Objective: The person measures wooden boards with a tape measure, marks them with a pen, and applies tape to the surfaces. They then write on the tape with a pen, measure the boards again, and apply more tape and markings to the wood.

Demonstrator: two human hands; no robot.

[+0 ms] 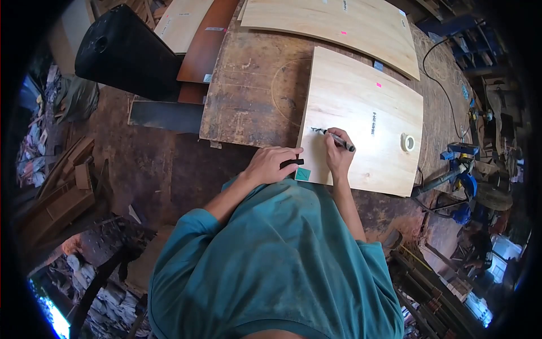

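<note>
My right hand (340, 155) grips a marker pen (341, 140), its tip down on a pale wooden board (361, 152). Dark handwritten marks (317, 130) show right at the tip. At the board's left edge, my left hand (270, 164) has its fingers closed around a small black piece that looks like the marker cap (292, 162). Just below those fingers a green square sticker (302, 173) lies at the board's corner. Farther right on the same board are a pink tag (379, 85), a printed line of text (374, 123) and a roll of tape (407, 142).
Another pale board (339, 25) lies beyond this one on the worn brown workbench (243, 96). Reddish-brown panels (204, 45) and a black box-shaped object (127, 53) stand at left. A cable (446, 90) and a blue clamp-like tool (466, 181) are at right. Wood scraps (68, 192) lie lower left.
</note>
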